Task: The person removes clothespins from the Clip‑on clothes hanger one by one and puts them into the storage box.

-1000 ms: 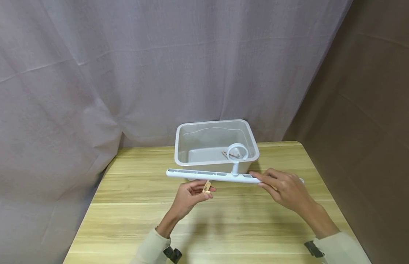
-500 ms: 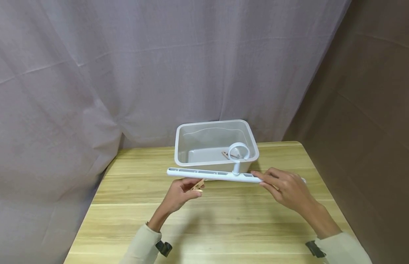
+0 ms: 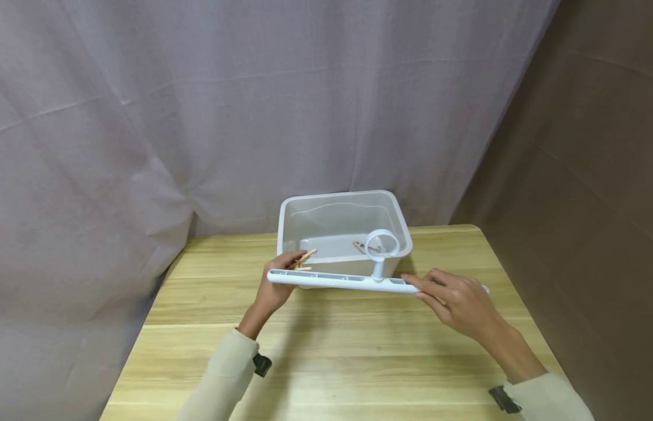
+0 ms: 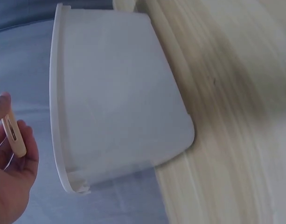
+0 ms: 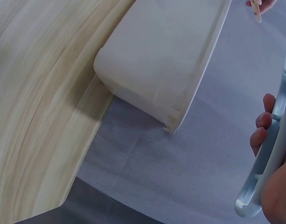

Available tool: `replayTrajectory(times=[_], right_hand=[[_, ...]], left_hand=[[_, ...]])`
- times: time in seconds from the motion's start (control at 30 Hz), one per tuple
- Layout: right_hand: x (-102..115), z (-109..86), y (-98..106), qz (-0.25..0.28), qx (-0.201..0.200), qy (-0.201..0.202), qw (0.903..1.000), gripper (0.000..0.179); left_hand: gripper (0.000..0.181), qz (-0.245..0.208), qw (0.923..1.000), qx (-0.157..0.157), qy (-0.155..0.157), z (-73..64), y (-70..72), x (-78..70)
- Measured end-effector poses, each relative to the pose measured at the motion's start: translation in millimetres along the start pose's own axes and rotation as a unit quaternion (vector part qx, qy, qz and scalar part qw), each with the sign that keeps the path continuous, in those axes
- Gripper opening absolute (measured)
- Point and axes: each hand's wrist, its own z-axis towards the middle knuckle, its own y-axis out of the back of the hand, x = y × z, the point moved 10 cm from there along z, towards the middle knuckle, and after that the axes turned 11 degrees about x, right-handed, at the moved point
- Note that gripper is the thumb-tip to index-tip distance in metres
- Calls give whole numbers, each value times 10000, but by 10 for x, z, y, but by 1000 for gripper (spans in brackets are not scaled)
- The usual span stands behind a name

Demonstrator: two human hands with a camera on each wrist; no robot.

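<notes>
My left hand (image 3: 271, 292) pinches a light wooden clothespin (image 3: 307, 256) near the front left corner of a grey bin. The clothespin's two legs spread apart toward the right. In the left wrist view, one leg of the clothespin (image 4: 14, 134) shows between thumb and fingers. A pale blue-white plastic hanger bar (image 3: 332, 281) with an open ring hook spans the space before the bin, passing in front of part of my left hand. Near its right end my right hand (image 3: 458, 299) grips this bar. Curled fingers (image 5: 260, 121) appear behind it in the right wrist view.
The grey plastic bin (image 3: 337, 197) stands at the back of the wooden table (image 3: 347, 362). Inside, at its right, lie small clothespins (image 3: 360, 247), partly behind the hook. Grey cloth (image 3: 253, 117) hangs behind the table, and a brown cloth (image 3: 584, 193) hangs at the right.
My left hand has moved left, then up and away from me, carrying the clothespin from below the bar to above its left end. The right hand and the hanger have barely moved.
</notes>
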Motion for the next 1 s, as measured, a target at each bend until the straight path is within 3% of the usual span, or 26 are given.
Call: replayTrajectory(times=[0.1, 0.3, 0.4, 0.6, 1.0], right_hand=[[17, -2, 14, 6, -82, 58, 9999, 41], [40, -2, 17, 4, -113, 84, 9999, 41], [41, -16, -2, 22, -27, 48, 10000, 42], [33, -41, -24, 68, 54, 35, 10000, 40], [35, -49, -46, 82, 68, 53, 9999, 42]], left_hand=[[37, 525, 9986, -14, 32, 104, 23, 25], [37, 1009, 9900, 160, 974, 261, 1, 304], [39, 1286, 9834, 208, 1262, 303, -33, 447], [37, 1715, 9769, 68, 1274, 376, -84, 565], [35, 1684, 9706, 254, 1702, 440, -138, 753]])
